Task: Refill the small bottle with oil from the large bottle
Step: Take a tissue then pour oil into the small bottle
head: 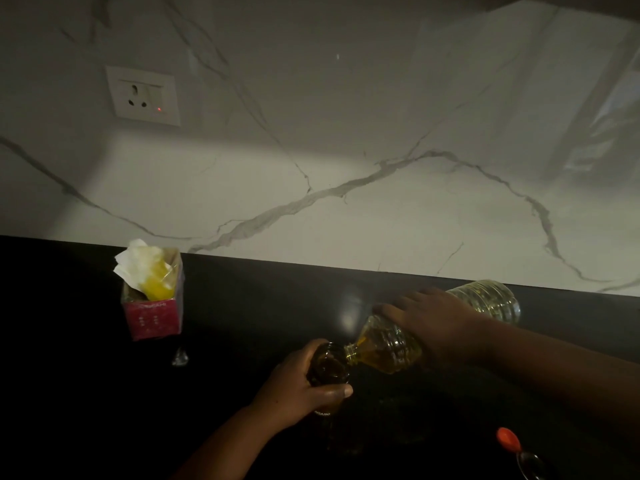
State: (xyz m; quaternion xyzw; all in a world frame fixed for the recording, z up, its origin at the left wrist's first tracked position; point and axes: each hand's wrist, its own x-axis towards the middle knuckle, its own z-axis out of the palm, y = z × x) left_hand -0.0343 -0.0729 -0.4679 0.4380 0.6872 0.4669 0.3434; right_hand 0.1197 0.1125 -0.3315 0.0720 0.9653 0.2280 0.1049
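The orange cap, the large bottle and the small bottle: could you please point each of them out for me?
orange cap (508, 439), head view, on its top face.
large bottle (391, 344), head view, on its clear shoulder near the neck.
small bottle (327, 367), head view, on its dark body just below the mouth.

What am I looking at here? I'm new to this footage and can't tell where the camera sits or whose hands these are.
There is no machine: one camera worn on a person's head looks down at their own two hands over a dark counter. The right hand grips a large clear bottle, tipped so its neck meets the mouth of a small dark bottle, which the left hand holds. Yellow oil sits near the large bottle's neck. Also on the counter: a red box stuffed with paper, and an orange cap. A wall socket is behind.
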